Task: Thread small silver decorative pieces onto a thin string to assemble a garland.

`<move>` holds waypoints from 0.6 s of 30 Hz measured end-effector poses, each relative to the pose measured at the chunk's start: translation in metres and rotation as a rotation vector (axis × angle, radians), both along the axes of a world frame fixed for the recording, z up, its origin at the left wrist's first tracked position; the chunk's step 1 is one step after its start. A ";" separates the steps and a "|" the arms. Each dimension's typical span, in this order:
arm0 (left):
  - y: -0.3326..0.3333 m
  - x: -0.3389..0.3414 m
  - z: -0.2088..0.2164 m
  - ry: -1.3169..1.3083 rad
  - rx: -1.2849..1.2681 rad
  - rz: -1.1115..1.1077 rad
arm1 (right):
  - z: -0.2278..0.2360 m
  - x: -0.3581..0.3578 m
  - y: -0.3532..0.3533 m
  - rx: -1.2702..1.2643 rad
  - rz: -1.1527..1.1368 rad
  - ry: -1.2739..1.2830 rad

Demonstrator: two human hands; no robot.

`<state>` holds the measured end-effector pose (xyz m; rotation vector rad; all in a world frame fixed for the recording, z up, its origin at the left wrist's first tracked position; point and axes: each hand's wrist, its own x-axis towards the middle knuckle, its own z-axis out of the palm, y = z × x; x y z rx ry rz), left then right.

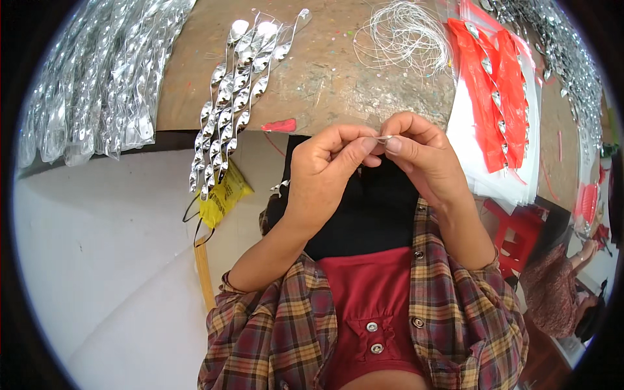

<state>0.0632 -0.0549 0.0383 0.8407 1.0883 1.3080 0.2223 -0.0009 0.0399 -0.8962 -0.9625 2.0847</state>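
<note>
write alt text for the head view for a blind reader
A person's left hand and right hand pinch a small thin piece at the edge of a brown table. Nearby are twisted silver strips, white string and red plastic.

Dark printed lettering (222, 196) stands on the crumpled yellow bag (239, 190) below the front edge of the brown table (318, 78). It runs in slanted lines across the yellow surface, too small and creased to be made out with certainty; nothing else bears readable text, labels or numbers.
</note>
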 end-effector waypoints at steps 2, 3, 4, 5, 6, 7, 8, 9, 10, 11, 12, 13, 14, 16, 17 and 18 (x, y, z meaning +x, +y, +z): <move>0.001 0.000 -0.001 0.016 0.009 0.016 | -0.001 0.001 0.001 0.005 0.006 -0.016; 0.001 0.000 -0.001 0.017 0.010 0.016 | -0.001 0.000 0.001 0.004 0.013 -0.021; 0.001 0.000 -0.001 0.015 0.011 0.020 | -0.001 0.000 0.001 0.004 0.019 -0.027; 0.000 0.000 0.000 0.012 0.012 0.024 | -0.001 0.000 0.000 0.005 0.019 -0.026; 0.000 0.000 -0.001 0.012 0.014 0.023 | -0.002 0.000 0.000 0.005 0.019 -0.026; 0.000 0.000 -0.001 0.029 -0.009 0.019 | -0.002 0.000 0.000 0.005 0.018 -0.026; 0.000 0.000 -0.001 0.046 -0.032 0.015 | -0.002 0.000 0.000 0.007 0.017 -0.027; 0.000 -0.001 -0.001 0.047 -0.031 0.017 | -0.002 0.000 0.000 -0.002 0.024 -0.027; 0.000 -0.001 0.000 0.039 -0.030 0.004 | -0.001 0.000 -0.001 -0.012 0.030 -0.028; 0.000 -0.001 0.000 0.031 -0.029 -0.010 | 0.000 0.001 -0.001 -0.011 0.031 -0.026; 0.000 -0.002 -0.001 0.029 -0.034 -0.009 | 0.000 0.003 0.000 0.007 0.034 -0.053; 0.001 -0.002 -0.001 0.021 -0.052 -0.027 | 0.000 0.004 0.001 0.024 0.037 -0.080; 0.002 -0.003 -0.002 0.012 -0.070 -0.045 | 0.001 0.004 0.002 0.019 0.038 -0.081; 0.002 -0.005 -0.002 0.033 -0.085 -0.063 | 0.005 0.004 0.002 0.170 -0.018 -0.261; 0.002 -0.005 -0.002 0.054 -0.099 -0.081 | 0.004 0.005 0.002 0.168 -0.018 -0.262; 0.002 -0.005 -0.002 0.053 -0.099 -0.081 | 0.004 0.006 0.003 0.249 -0.018 -0.283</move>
